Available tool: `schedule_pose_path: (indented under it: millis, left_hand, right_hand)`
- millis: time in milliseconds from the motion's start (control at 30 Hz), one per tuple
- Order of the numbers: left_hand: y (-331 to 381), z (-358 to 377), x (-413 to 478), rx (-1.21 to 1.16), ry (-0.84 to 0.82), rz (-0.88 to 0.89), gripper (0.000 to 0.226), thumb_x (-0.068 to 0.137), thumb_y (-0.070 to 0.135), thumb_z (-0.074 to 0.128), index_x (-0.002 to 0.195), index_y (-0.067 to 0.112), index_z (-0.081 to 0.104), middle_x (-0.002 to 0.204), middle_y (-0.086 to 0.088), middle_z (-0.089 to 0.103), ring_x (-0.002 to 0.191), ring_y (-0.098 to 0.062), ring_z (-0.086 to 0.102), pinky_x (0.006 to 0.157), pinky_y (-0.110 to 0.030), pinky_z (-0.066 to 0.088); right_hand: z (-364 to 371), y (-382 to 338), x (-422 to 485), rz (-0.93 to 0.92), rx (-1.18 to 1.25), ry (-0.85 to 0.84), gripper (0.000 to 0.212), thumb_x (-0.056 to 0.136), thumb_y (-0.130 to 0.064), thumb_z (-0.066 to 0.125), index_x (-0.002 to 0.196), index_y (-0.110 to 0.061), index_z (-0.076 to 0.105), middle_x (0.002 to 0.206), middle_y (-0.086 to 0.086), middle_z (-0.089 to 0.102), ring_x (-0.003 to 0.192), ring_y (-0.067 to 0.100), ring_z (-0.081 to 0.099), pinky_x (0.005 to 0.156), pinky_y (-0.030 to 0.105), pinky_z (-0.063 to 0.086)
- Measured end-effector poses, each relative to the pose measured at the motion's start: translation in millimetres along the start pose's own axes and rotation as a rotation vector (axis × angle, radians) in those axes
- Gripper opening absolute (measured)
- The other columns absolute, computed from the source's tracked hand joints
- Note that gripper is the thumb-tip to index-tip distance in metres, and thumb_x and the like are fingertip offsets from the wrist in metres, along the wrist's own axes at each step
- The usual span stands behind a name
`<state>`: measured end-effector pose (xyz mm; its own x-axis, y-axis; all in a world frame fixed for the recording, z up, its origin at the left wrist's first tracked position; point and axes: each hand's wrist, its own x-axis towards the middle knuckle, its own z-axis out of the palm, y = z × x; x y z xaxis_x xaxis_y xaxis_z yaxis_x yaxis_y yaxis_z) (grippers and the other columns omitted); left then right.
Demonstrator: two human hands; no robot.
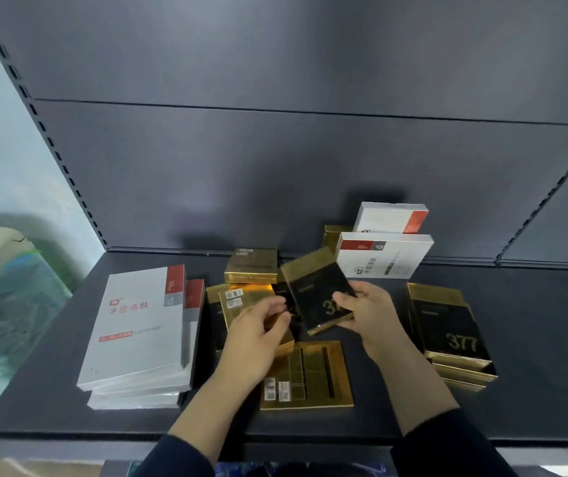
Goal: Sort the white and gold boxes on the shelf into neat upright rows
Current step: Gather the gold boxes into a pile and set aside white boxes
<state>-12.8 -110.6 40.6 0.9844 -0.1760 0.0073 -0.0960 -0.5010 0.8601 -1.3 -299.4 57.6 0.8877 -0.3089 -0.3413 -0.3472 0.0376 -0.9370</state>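
- Gold-edged and black-faced, the flat cardboard box with pale "37" numerals [317, 297] is lifted off the dark grey metal shelf [34, 401] in the right hand [367, 313]; thumb on the printed face, the other fingers behind its right edge, closed on it.
- The box tilts, its long axis running from near-right up to far-left, with the gold top end pointing toward the back panel.
- The left hand [258, 330] sits just left of that box, fingers [277, 304] curled loosely over a jumble of flat gold boxes [241, 301]; whether it grips one I cannot tell.
- The right hand is plainly the nearer one for setting this box upright; the turn needed, I judge, is to swing the near end down so the long axis stands vertical.
- Likely home: the stack of matching black-and-gold "377" boxes [448, 325] lying flat at right, well apart from the hand.
- Two white boxes with red corner bands [384, 246] already stand at far right against the back; a pile of white flat boxes with red tabs [138, 332] lies at left.
- A gold box lying back-up with barcode stickers [306, 373] lies near, between the forearms.
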Motion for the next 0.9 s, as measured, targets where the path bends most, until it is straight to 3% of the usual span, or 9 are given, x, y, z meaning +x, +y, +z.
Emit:
schedule_pose_path:
  millis: [100,233,333,400,567,667,767,833,900]
  left_hand:
    - [7,-1,-1,-0.194,0.025,-0.046,0.042,0.096,0.031,0.055,0.137,0.034,0.047,0.114,0.022,0.067,0.111,0.007,0.058,0.107,-0.034,0.045]
    - [33,7,1,-0.360,-0.092,0.018,0.054,0.094,0.035,0.055,0.143,0.037,0.032,0.092,0.040,0.067,0.093,0.017,0.062,0.090,-0.021,0.050]
    - [41,17,5,-0.409,-0.133,0.072,0.049,0.092,0.032,0.060,0.139,0.031,0.043,0.107,0.015,0.073,0.099,-0.006,0.070,0.084,-0.028,0.058]
    - [40,24,6,-0.370,-0.175,0.063,0.050,0.092,0.030,0.061,0.139,0.031,0.045,0.100,0.003,0.076,0.092,-0.012,0.072,0.084,-0.031,0.058]
    - [38,28,12,-0.188,-0.080,0.033,0.035,0.092,0.022,0.060,0.125,0.033,0.052,0.082,0.004,0.073,0.082,0.003,0.067,0.073,-0.009,0.049]
    - [24,17,26,-0.006,0.151,0.044,0.039,0.088,0.021,0.067,0.124,0.028,0.056,0.097,0.010,0.068,0.098,-0.004,0.063,0.089,-0.028,0.053]
    - [13,4,45,0.330,0.340,0.070,0.051,0.083,0.031,0.073,0.130,0.026,0.055,0.131,-0.003,0.057,0.127,-0.026,0.046,0.103,-0.043,0.040]
    - [9,-1,59,0.511,0.288,0.007,0.066,0.080,0.041,0.073,0.139,0.027,0.047,0.146,-0.007,0.045,0.138,-0.032,0.034,0.112,-0.050,0.028]
    - [1,-2,72,0.645,0.181,-0.060,0.077,0.079,0.049,0.071,0.145,0.029,0.038,0.155,-0.005,0.034,0.144,-0.033,0.024,0.116,-0.054,0.016]
  right_hand:
    - [-12,-8,-11,-0.011,0.183,-0.049,0.022,0.094,-0.005,0.054,0.115,-0.009,0.059,0.113,0.009,0.066,0.106,0.024,0.064,0.084,0.037,0.057]
    - [-18,-4,-26,-0.049,0.295,-0.185,0.033,0.092,-0.005,0.058,0.125,-0.008,0.055,0.121,0.014,0.064,0.112,0.028,0.063,0.090,0.042,0.055]
    - [-25,-1,-38,-0.078,0.275,-0.198,0.037,0.088,-0.006,0.062,0.124,-0.007,0.053,0.120,0.015,0.064,0.110,0.028,0.065,0.092,0.045,0.054]
    - [-39,-2,-42,-0.121,0.212,-0.121,0.029,0.089,-0.004,0.060,0.118,-0.007,0.055,0.115,0.014,0.067,0.104,0.027,0.068,0.087,0.043,0.056]
    - [-111,-6,-41,-0.141,0.143,0.291,0.030,0.088,-0.005,0.062,0.117,-0.004,0.054,0.111,0.013,0.064,0.102,0.030,0.066,0.080,0.041,0.056]
    - [-147,5,-37,-0.112,-0.063,0.434,0.038,0.087,-0.011,0.066,0.122,-0.006,0.051,0.113,0.011,0.061,0.100,0.028,0.063,0.071,0.034,0.056]
    - [-151,18,-35,-0.039,-0.268,0.474,0.040,0.086,-0.024,0.067,0.120,-0.006,0.056,0.115,0.014,0.063,0.096,0.027,0.062,0.066,0.033,0.054]
    - [-144,20,-33,-0.029,-0.484,0.573,0.054,0.079,-0.042,0.069,0.120,-0.009,0.054,0.124,0.017,0.056,0.108,0.034,0.052,0.087,0.045,0.050]
    - [-133,15,-35,-0.037,-0.667,0.716,0.059,0.081,-0.039,0.071,0.125,-0.008,0.047,0.134,0.021,0.039,0.122,0.042,0.036,0.102,0.052,0.032]
